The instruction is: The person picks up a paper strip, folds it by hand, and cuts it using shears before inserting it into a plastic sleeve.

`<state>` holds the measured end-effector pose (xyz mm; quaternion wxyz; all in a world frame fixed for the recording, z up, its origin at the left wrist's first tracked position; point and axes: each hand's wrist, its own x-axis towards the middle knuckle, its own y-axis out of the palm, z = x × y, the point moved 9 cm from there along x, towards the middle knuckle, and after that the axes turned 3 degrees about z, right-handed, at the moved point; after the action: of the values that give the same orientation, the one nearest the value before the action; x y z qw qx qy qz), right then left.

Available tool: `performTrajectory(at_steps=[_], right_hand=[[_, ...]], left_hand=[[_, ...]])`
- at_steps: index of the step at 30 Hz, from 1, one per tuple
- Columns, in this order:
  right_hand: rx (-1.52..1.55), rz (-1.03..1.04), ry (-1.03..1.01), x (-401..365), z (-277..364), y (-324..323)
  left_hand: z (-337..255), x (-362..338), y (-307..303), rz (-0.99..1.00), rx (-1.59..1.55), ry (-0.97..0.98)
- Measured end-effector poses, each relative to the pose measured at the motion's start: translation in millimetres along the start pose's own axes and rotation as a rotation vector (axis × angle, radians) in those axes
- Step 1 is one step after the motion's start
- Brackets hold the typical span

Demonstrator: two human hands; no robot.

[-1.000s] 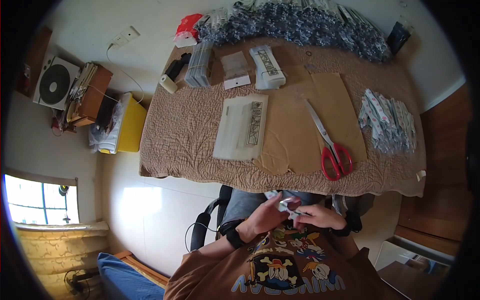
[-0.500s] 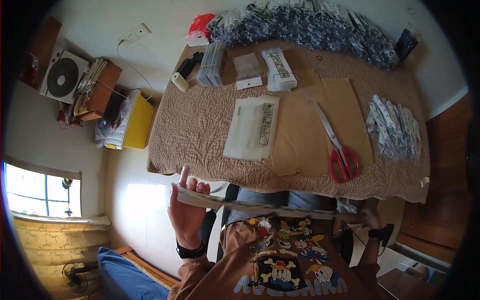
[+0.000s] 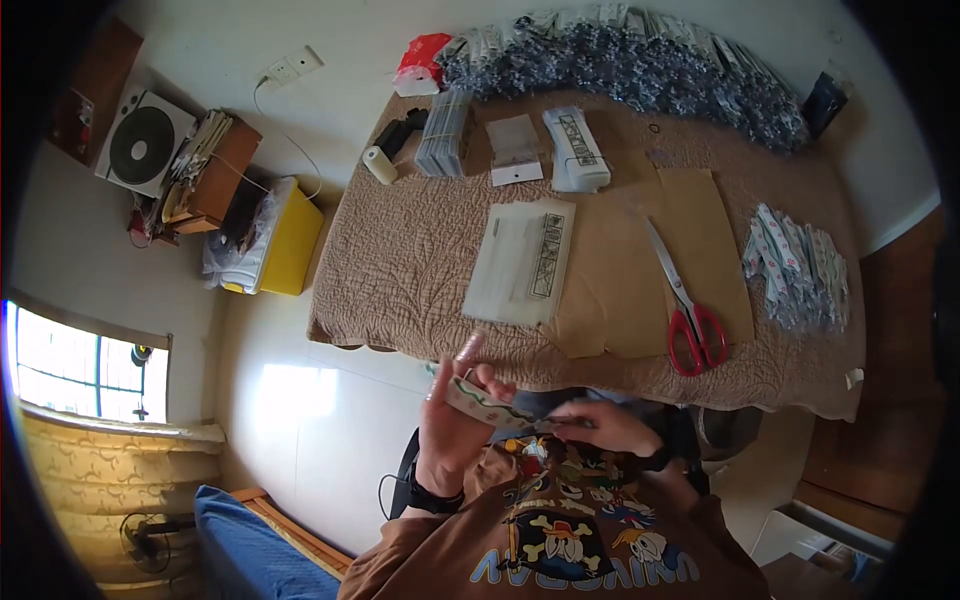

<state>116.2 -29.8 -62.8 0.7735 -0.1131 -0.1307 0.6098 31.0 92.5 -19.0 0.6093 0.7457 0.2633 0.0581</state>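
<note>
Both my hands are low in the head view, in front of my chest and below the table edge. My left hand [image 3: 455, 415] is raised and pinches one end of a narrow patterned strip [image 3: 492, 405]. The other end is gripped by my right hand [image 3: 605, 425]. The strip runs short and slack between them. Red-handled scissors [image 3: 688, 308] lie on a brown card sheet [image 3: 640, 260] on the table beyond my hands. A stack of clear sleeves with a printed band [image 3: 522, 260] lies left of the card.
The table has a quilted tan cover [image 3: 400, 260]. A heap of packaged pieces [image 3: 640, 60] runs along its far edge, and a small pile of folded strips [image 3: 800, 265] is at the right. A yellow bin [image 3: 290, 240] stands on the floor left of the table.
The strip was stretched wide between my hands half a second ago. Now my hands have come together near my chest and the strip is gathered short.
</note>
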Motion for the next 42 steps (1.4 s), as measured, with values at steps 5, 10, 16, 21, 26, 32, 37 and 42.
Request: performTrajectory(at_steps=[5, 10, 16, 21, 26, 32, 37, 42], right_hand=[[0.42, 0.387, 0.358, -62, -44, -5], [0.327, 0.399, 0.282, -87, 2, -51], [0.834, 0.21, 0.288, -24, 52, -30], [0.725, 0.175, 0.373, -25, 16, -10], [0.303, 0.356, 0.258, -81, -18, -35], [0.793, 0.41, 0.009, -103, 29, -69], [0.981, 0.375, 0.057, -45, 56, -55], [0.953, 0.175, 0.468, -29, -1, -17]], left_hand=[[-40, 8, -39, -0.096, -0.098, 0.178], [-18, 25, -40, 0.317, 0.038, 0.108], [71, 20, 24, 0.1, 0.299, 0.159], [89, 20, 22, 0.095, 0.999, -0.005], [16, 33, 20, 0.091, 0.581, 0.141], [16, 45, 25, 0.297, -0.005, 0.02], [87, 38, 16, 0.342, 0.021, -0.037], [101, 28, 24, 0.147, 0.795, -0.01]])
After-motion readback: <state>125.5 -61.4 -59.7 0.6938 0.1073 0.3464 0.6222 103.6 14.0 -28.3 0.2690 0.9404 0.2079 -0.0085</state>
